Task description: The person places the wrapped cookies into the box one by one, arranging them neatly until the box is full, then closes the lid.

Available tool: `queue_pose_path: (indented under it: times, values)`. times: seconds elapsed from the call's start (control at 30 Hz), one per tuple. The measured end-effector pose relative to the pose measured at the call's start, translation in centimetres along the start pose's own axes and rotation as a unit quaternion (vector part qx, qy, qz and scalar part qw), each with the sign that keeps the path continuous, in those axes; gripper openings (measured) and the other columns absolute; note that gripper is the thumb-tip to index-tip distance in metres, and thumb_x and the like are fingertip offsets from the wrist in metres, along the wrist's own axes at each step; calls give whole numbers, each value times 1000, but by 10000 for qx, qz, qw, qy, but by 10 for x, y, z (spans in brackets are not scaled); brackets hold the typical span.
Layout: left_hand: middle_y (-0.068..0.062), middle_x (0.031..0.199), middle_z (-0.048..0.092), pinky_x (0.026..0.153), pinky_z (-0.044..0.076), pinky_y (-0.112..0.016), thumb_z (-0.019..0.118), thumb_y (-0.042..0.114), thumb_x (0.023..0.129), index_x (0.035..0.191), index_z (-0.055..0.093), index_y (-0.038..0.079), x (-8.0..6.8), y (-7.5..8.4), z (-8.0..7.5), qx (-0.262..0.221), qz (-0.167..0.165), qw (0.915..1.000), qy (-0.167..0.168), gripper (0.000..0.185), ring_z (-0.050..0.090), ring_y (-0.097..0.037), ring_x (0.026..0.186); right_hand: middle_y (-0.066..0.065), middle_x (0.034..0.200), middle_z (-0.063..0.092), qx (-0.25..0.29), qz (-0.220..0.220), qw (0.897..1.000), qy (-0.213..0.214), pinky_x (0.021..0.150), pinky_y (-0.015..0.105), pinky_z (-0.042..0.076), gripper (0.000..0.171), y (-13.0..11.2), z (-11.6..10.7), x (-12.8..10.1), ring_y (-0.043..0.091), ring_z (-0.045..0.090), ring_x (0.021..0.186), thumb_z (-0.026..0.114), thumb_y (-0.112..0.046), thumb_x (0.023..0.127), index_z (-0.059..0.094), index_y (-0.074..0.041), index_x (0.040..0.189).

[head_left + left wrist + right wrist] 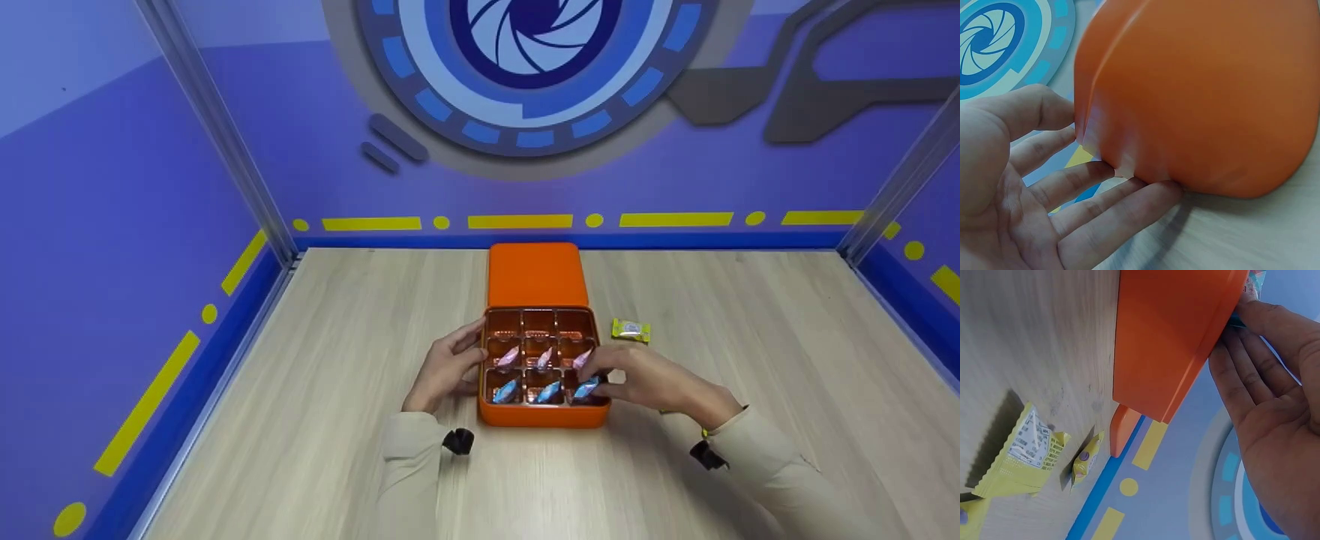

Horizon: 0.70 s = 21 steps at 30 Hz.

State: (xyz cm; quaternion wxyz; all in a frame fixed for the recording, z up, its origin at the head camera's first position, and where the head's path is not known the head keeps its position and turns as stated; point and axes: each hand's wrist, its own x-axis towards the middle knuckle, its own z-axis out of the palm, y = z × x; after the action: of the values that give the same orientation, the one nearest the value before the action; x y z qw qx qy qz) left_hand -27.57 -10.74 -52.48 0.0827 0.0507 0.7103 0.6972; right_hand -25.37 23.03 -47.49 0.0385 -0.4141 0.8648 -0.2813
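On the wooden surface (315, 420), in the middle, sits an orange box (541, 415) with nine little cups inside. Its orange lid (535, 274) lies flat just behind it, touching the back edge.

Three pink candies (545, 357) lie in the middle row of cups. Three blue candies (549, 391) lie in the front row. The back row of cups looks bare and shiny.

The left hand (447, 367) is at the left side of the box. Its fingers (1095, 174) are spread and mostly straight, and the tips press on the orange wall. It is not holding anything.

The right hand (651, 379) is at the front right corner of the box. Its fingers reach over the rim to the blue candy (586, 387) in the front right cup. The fingertips touch the wrapper there and seem to pinch it, though the wrist view shows only a bit of the wrapper past the fingers (1252, 354). The rest of the hand is stretched out along the right wall of the box.

A yellow candy packet (631, 330) lies on the surface to the right of the box, near its back corner and apart from both hands. The right wrist view shows more yellow packets (1019, 453) lying close together on the wood, beside the box.
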Motion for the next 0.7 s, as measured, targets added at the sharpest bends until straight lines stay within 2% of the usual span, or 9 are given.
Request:
queue_pose_path:
  times: [0.17,0.4,0.7]
  values:
    - [-18,154,56,77,64,-47,66,5,99,158,55,15,0,0,0,50,-23,10000,27,60,65,-32,127,-6,112,74,-47,34,10000,-30,93,40,59,23,0,0,0,16,69,104,83,-4,92,79,-13,113]
    - [-22,153,55,78,64,-48,66,5,99,157,54,10,1,-1,0,6,68,10000,1,60,63,-36,129,-6,110,75,-65,-59,10000,17,94,40,59,23,0,1,0,15,69,104,83,-3,91,79,-12,112]
    - [-23,155,53,86,62,-47,65,5,100,158,53,10,2,-3,-1,-17,83,10000,-21,60,62,-38,131,-4,111,75,28,-95,9997,209,95,45,58,24,1,3,-2,17,68,104,83,-2,91,79,-11,112]
